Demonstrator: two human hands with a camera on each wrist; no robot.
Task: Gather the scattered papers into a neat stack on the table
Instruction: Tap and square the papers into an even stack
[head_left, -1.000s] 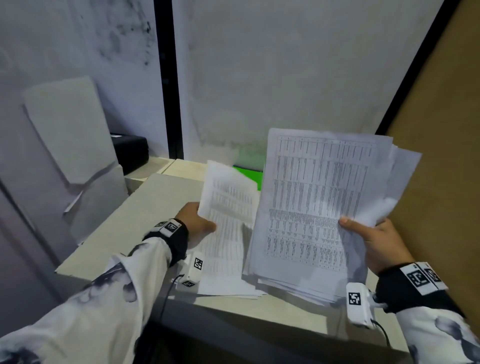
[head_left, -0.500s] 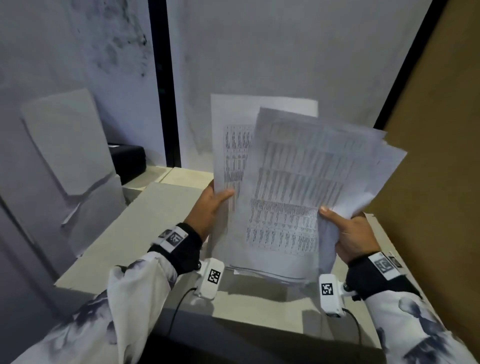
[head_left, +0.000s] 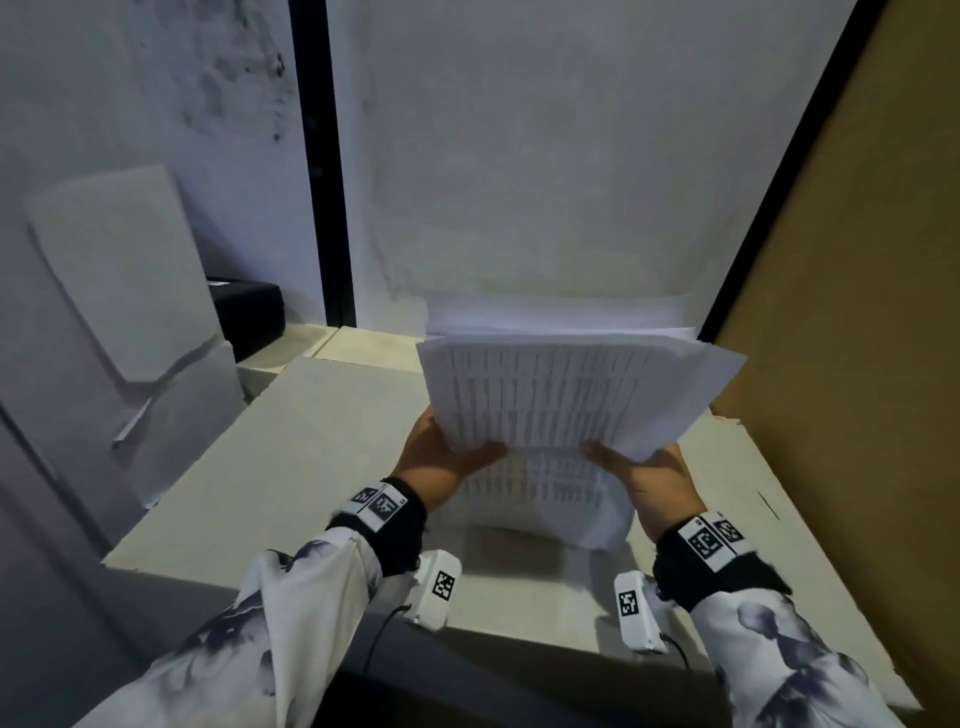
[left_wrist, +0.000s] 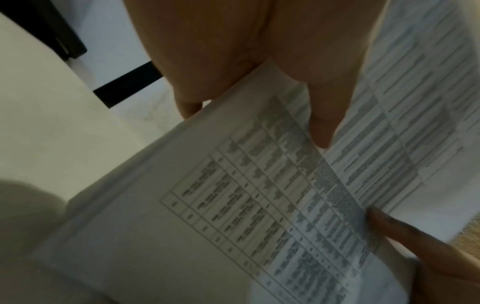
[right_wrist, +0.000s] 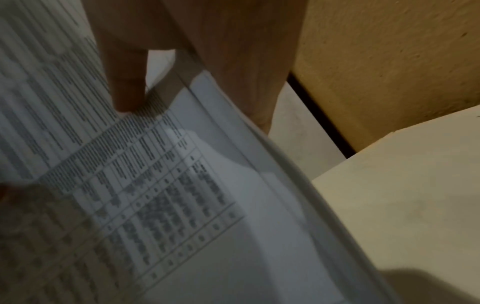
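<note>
A loose bundle of printed papers (head_left: 556, 395), white sheets with tables of small text, is held above the pale table (head_left: 291, 467), its sheets uneven at the far and right edges. My left hand (head_left: 441, 460) grips its left side, thumb on top. My right hand (head_left: 649, 478) grips its right side, thumb on top. In the left wrist view the left hand (left_wrist: 249, 67) has its thumb on the printed sheet (left_wrist: 233, 205) and fingers behind it. In the right wrist view the right hand (right_wrist: 197, 51) pinches the papers (right_wrist: 182, 185) the same way.
A brown board wall (head_left: 852, 312) stands close on the right. A white wall (head_left: 519, 156) with a black vertical strip (head_left: 317, 156) is behind. A black box (head_left: 249, 312) and leaning grey panels (head_left: 119, 291) sit at the left.
The left hand's sheets have been joined with the right hand's bundle. The bundle has tipped from upright to nearly flat and come lower, with both hands now on it.
</note>
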